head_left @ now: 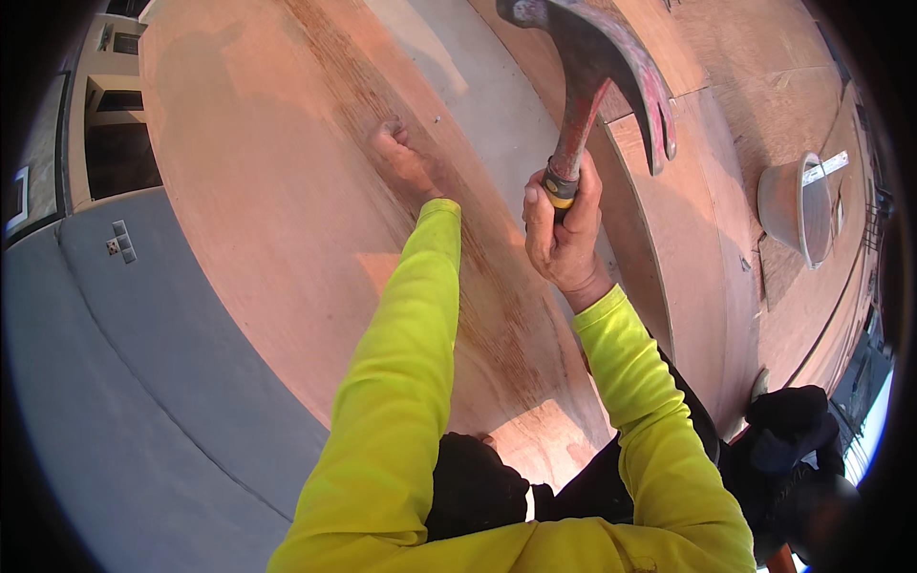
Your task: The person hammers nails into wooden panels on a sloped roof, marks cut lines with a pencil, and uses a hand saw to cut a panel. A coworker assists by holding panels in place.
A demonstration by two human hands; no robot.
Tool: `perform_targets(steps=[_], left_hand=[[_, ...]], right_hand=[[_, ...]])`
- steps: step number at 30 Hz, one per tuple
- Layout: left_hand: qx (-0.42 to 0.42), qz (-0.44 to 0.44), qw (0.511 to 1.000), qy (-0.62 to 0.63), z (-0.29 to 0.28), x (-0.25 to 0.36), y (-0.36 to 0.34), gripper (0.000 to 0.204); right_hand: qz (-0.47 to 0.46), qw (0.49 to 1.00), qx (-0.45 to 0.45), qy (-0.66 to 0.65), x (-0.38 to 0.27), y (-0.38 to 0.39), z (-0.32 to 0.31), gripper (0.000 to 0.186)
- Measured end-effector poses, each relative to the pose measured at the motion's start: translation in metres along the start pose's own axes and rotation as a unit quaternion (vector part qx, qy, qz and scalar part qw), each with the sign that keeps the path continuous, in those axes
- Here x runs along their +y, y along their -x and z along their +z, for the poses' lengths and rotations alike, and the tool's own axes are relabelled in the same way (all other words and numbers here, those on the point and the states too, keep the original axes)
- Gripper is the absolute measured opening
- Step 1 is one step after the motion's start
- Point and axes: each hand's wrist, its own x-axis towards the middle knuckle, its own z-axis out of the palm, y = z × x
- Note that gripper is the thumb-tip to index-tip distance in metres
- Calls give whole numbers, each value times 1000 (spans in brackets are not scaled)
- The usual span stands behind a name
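My right hand [564, 234] grips the handle of a red claw hammer [611, 67], raised high with its head and claws up near the top of the view. My left hand [401, 158] is stretched out and pressed against a reddish plywood sheet [258, 210], fingers pinched together as if on something small; I cannot make out what. Both arms wear bright yellow-green sleeves.
A grey bucket [798, 205] with a flat stick in it stands on plywood at the right. A grey concrete wall [143, 382] lies at the left and a building facade [105, 115] beyond it. Dark trousers and boots [793, 430] show at the lower right.
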Motion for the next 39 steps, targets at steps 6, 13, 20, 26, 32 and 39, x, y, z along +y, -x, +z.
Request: perform_targets(steps=[6, 13, 20, 26, 32, 39], left_hand=[[36, 254, 964, -70, 18, -28, -8, 29], [41, 234, 971, 6, 21, -24, 7, 40], [28, 234, 971, 38, 17, -21, 5, 50], [28, 219, 975, 21, -9, -21, -1, 58], [22, 226, 969, 101, 21, -17, 2, 58], [48, 261, 960, 90, 11, -37, -20, 41]], right_hand=[[103, 979, -144, 100, 23, -23, -18, 48], [95, 948, -223, 208, 70, -5, -14, 43], [-32, 999, -3, -15, 36, -6, -5, 29], [15, 979, -149, 136, -4, -17, 1, 29], [115, 937, -229, 235, 40, -10, -26, 30], [353, 924, -146, -38, -17, 144, -20, 32]])
